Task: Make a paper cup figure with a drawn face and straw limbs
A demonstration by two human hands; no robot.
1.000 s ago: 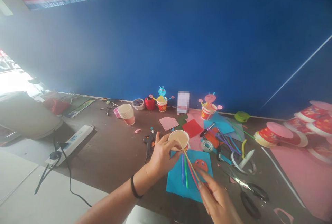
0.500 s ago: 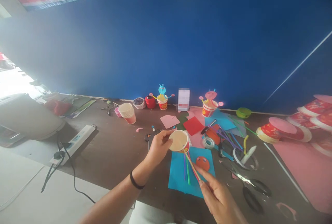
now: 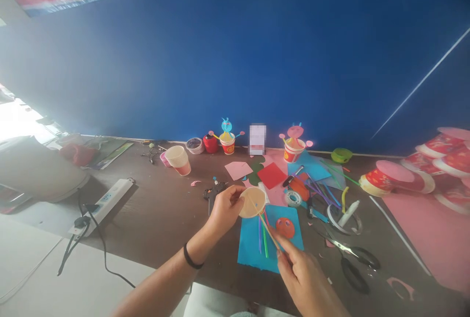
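My left hand (image 3: 226, 207) grips a paper cup (image 3: 248, 202) by its rim, tilted so that its pale inside faces me. Between the fingers of my right hand (image 3: 299, 270) is a thin wooden stick (image 3: 270, 236). Its far end shows inside the cup; whether it passes over the rim or through the wall I cannot tell. Below the cup lies a blue paper sheet (image 3: 249, 253), bearing several coloured straws (image 3: 265, 243) and an orange paper face (image 3: 285, 228).
A glue gun (image 3: 211, 193) lies left of the cup, near a stack of cups (image 3: 177, 159). To the right are scissors (image 3: 348, 248) and a tape roll (image 3: 293, 199). Two cup figures (image 3: 227, 143) stand by the blue wall. A power strip (image 3: 106, 204) sits at left.
The stick reaches farther into the cup, with its end now visible inside. My right hand has come slightly closer to the cup, while my left hand keeps its hold.
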